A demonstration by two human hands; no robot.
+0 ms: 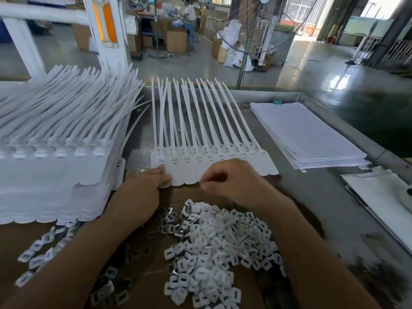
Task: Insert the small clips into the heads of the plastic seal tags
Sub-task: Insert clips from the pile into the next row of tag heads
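Small clips point(214, 248) lie heaped nearest on the table point(316, 192); beyond them the left hand point(138, 192) presses straight fingers on the row of seal tags point(214, 161), the right hand point(225, 179) is curled in a pinch, contents indeterminable; recommend steadying the row and seating each clip squarely.

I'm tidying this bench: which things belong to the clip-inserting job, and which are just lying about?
Job: row of seal tags, clip pile, stacked tags, left hand, right hand.
Lying about: lined paper stack, standing fan, cardboard boxes.
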